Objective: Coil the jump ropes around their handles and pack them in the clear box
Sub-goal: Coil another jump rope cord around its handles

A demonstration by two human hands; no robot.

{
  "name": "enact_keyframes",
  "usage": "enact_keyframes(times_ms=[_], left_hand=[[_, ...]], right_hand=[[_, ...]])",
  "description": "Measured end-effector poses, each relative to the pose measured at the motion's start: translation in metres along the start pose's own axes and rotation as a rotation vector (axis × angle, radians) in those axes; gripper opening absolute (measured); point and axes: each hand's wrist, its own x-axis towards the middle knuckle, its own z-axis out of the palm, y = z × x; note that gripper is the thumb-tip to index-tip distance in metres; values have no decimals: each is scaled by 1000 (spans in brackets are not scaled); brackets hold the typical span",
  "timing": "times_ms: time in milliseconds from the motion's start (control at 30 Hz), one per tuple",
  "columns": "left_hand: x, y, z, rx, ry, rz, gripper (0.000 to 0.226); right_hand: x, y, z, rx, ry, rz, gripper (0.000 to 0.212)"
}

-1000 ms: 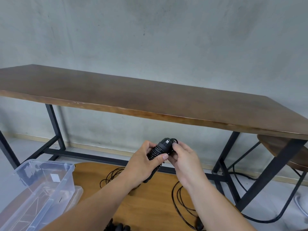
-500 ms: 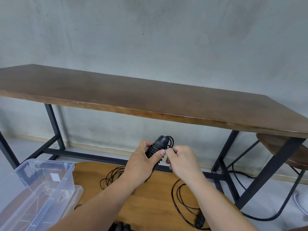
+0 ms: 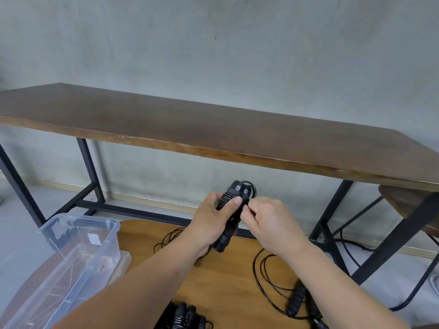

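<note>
Jump-rope handles, black and ribbed with thin cord wound round them (image 3: 234,205), stand nearly upright in the left hand (image 3: 213,222), fingers curled about them; the right hand (image 3: 268,219) pinches the cord's end just beside. Down-left, well apart, sits the clear plastic box (image 3: 78,236) (apparently holding no ropes), nearer the left hand.

Low light-wood tabletop (image 3: 221,276): clear box (image 3: 71,252) at its left edge, loose black jump rope (image 3: 273,279) lying right, coiled jump rope (image 3: 187,317) at near edge.
</note>
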Motion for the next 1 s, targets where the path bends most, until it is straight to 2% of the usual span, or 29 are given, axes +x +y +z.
enact_keyframes(times_ms=[67, 167, 267, 367, 467, 567, 667, 800, 1000], left_hand=[[0, -5, -1, 133, 31, 43, 42], [0, -5, -8, 551, 55, 178, 61], [-1, -4, -11, 748, 69, 239, 57], [-5, -7, -8, 806, 52, 276, 55], [-9, -12, -6, 822, 30, 284, 51], [-11, -17, -5, 812, 38, 289, 53], [-10, -20, -6, 801, 70, 284, 54], [-10, -19, -5, 775, 59, 281, 52], [-10, -16, -3, 773, 48, 272, 51]], right_hand=[[3, 2, 6, 12, -26, 13, 39], [5, 5, 12, 193, -13, 85, 37], [2, 5, 16, 357, -20, 155, 33], [0, 2, 21, 548, 13, 245, 43], [0, 7, 26, 571, 20, 324, 58], [-2, 10, 31, 572, 25, 368, 52], [-4, 10, 33, 648, 36, 406, 55], [-2, 11, 31, 1011, 87, 614, 50], [0, 21, 29, 1062, 79, 666, 34]])
